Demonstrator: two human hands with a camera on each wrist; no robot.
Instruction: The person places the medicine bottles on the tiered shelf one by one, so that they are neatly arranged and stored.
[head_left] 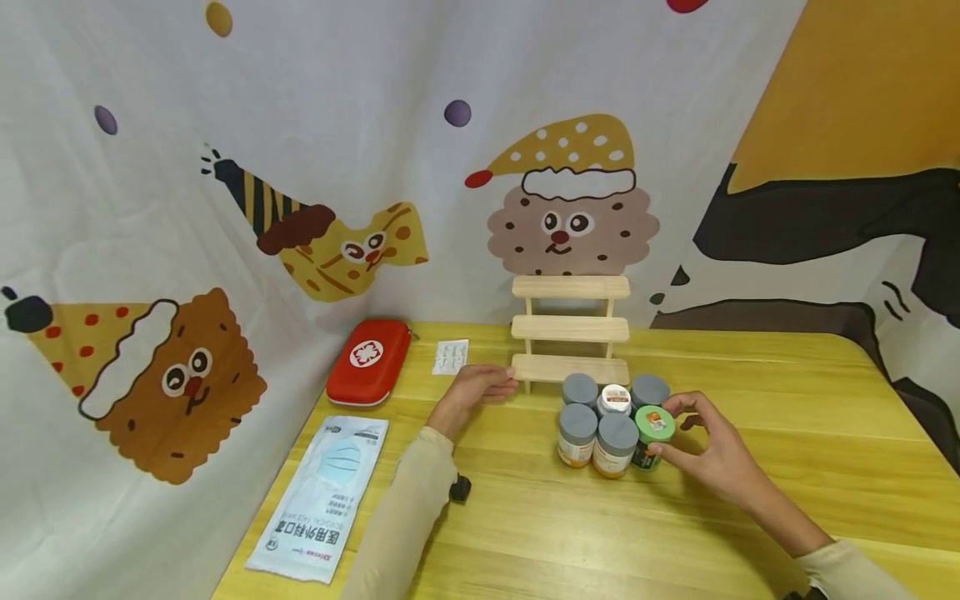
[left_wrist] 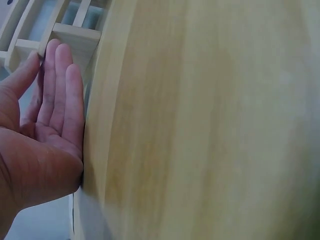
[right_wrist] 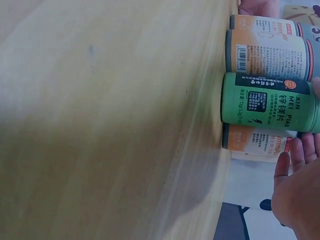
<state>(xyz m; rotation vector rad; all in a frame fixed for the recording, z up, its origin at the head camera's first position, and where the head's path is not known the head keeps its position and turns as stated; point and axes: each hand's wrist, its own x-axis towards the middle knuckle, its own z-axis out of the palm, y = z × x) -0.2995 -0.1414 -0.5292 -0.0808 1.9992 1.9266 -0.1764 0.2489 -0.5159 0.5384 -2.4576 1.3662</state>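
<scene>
The left hand (head_left: 480, 387) is at the left end of the lowest step of a three-step wooden display stand (head_left: 570, 367). In the left wrist view its thumb lies on one side of the step, its straight fingers on the other, pinching the end. My right hand (head_left: 712, 450) holds a green bottle (head_left: 655, 423) between thumb and fingers, near its lid. This bottle stands upright at the right front of a tight cluster. Several grey-lidded bottles (head_left: 617, 446) with orange and white labels and one white-lidded bottle (head_left: 615, 398) make up the rest, just before the stand.
A red zip case (head_left: 368, 362) with a white emblem lies at the back left of the wooden table (head_left: 525, 533). Beside it is a small white blister sheet (head_left: 450, 357). A face mask packet (head_left: 321, 500) lies along the left edge. Behind hangs a printed cloth (head_left: 375, 150).
</scene>
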